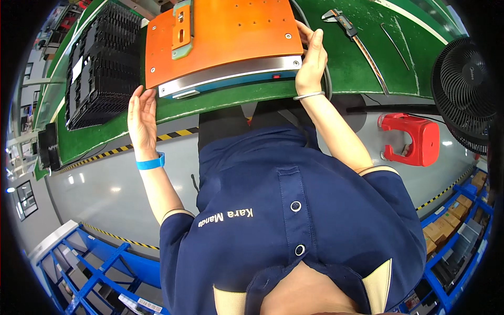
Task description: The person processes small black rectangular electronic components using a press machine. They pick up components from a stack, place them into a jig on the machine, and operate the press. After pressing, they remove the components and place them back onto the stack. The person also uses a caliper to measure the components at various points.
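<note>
Passable only narrowly between the stack of black trays (105, 68) and the orange-topped box (226, 50), with the left hand (142, 118) at the near end of that gap. Wider to the right, over green tabletop (349, 73) between the grey cable (328, 81) beside the right hand (312, 63) and the caliper (359, 48), then past the thin rod (397, 50); blocked at the far right by the black fan (464, 86).

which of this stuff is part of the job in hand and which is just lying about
Likely the job, judging by hand position:
orange-topped box, between left hand and right hand
fixture on its top

Apparently just about, untouched:
caliper
thin rod
black trays, though possibly related
fan
red stool
</note>
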Available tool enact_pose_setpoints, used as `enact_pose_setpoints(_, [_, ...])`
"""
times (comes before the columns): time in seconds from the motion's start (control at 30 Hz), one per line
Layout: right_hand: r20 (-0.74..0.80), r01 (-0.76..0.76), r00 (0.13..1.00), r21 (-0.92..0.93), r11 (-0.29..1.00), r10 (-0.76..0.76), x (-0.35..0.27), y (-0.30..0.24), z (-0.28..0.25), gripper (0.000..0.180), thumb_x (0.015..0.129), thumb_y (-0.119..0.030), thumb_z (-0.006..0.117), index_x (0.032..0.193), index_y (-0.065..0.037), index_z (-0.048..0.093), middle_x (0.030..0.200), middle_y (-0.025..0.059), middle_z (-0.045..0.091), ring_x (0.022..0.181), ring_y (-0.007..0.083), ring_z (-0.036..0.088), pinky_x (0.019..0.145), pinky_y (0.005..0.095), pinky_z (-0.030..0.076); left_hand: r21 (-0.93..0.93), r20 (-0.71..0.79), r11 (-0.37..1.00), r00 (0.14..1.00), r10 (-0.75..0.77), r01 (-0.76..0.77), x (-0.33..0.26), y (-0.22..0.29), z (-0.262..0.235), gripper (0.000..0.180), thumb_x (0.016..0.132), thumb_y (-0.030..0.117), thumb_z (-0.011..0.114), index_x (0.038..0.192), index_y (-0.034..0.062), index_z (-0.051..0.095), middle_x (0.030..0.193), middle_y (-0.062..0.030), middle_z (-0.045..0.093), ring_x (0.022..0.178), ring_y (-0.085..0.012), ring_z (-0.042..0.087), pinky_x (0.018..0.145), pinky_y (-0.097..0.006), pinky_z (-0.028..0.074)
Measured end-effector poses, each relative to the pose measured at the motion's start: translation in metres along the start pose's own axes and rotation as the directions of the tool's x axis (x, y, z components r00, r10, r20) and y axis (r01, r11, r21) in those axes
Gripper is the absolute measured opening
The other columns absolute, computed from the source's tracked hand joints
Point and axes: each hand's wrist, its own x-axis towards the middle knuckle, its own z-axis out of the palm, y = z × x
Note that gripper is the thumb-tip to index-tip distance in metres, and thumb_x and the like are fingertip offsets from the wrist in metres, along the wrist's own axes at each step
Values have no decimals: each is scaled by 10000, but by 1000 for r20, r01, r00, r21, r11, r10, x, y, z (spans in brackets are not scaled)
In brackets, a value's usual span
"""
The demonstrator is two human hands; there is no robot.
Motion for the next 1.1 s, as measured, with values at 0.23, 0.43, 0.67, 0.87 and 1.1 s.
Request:
enact_pose_setpoints(0.23, [-15,-7,1000,114,993,8,-24,-29,-19,427,1079,-288,338,1224,14,602,1088,136,668,1062,233,636,891,336,515,-31,41,999,999,13,-11,0,0,-1,411,1028,267,502,1338,-4,493,1237,-164,608,1214,-253,555,1117,-383,397])
enact_pose_setpoints(0.43, [740,375,672,-374,848,29,-118,-50,-93,154,828,-64,645,982,-62,651,1026,91,656,1009,312,596,950,466,448,-248,127,964,990,-62,92,11,-3,-19,366,1017,241,519,1298,6,515,1214,-159,617,1174,-246,580,1053,-376,462])
enact_pose_setpoints(0.67, [671,433,547,-738,517,500,-119,-29,-130,251,887,-286,650,755,-73,654,791,105,631,942,317,597,882,453,428,-314,185,920,966,-182,234,9,4,-13,349,1027,262,498,1276,20,530,1166,-135,632,1147,-253,592,997,-350,485])
enact_pose_setpoints(0.87, [478,545,570,-829,128,668,-98,-38,-157,291,897,-336,628,843,-71,736,823,152,710,743,355,673,661,459,508,-217,210,949,960,-183,228,-1,11,-9,317,1031,220,496,1268,13,535,1150,-122,643,1159,-222,586,1039,-331,436])
enact_pose_setpoints(1.1, [689,124,219,-722,680,691,4,-170,-22,178,861,-219,700,901,-50,740,790,104,726,671,221,705,612,326,549,381,326,923,926,-190,55,-22,80,10,261,989,98,533,1222,-7,585,1145,-114,653,1046,-205,639,950,-318,491])
